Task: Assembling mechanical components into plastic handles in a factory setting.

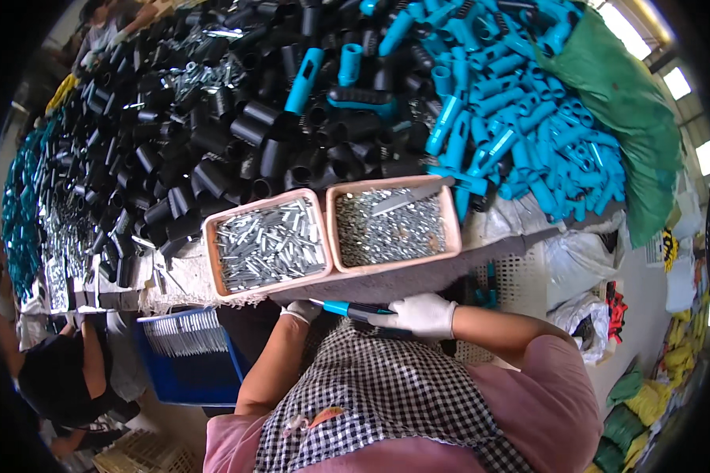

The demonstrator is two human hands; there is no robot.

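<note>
White gloves cover both my hands, which meet in front of the checked apron at the bench edge. My right hand point(422, 315) is closed around a teal-and-black tool handle point(338, 307) that lies crosswise, its teal part toward the left. A thin pale metal piece sticks out of its left end. On that end my left hand point(301, 310) is closed, its fingertips partly hidden. Just beyond stand two pink bins: the left bin point(270, 288) has short metal pins, and the right bin point(398, 263) has small metal parts with a flat metal strip point(412, 197) on top.
Black tubular grips point(213, 177) are heaped across the bench, with teal handles point(521, 118) piled at the right beside a green sack point(619, 102). A blue crate point(189, 374) of metal blades stands at lower left. Other people point(59, 370) sit at left and far left.
</note>
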